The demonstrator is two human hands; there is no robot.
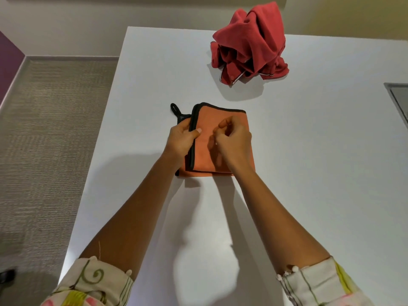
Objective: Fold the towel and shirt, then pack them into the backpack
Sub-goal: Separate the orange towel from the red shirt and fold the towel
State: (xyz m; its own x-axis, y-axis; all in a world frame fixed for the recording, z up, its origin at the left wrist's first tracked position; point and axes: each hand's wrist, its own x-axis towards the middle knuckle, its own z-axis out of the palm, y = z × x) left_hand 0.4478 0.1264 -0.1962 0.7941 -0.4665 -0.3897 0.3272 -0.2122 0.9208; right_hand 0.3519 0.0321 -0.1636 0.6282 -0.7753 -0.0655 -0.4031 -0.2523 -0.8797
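An orange towel point(207, 122) with black trim and a black hanging loop lies folded into a small rectangle on the white table point(309, 173). My left hand point(182, 138) grips the towel's left edge, thumb on top of the black trim. My right hand point(231, 138) hovers over the towel's middle with its fingers curled; I cannot tell if it pinches the cloth. A red shirt point(249, 43) sits crumpled in a heap at the far side of the table, well beyond both hands. No backpack is in view.
The table's left edge runs diagonally beside a grey-brown carpeted floor point(48, 140). A grey framed object point(399, 98) shows at the right border. A purple wall strip is at the far left.
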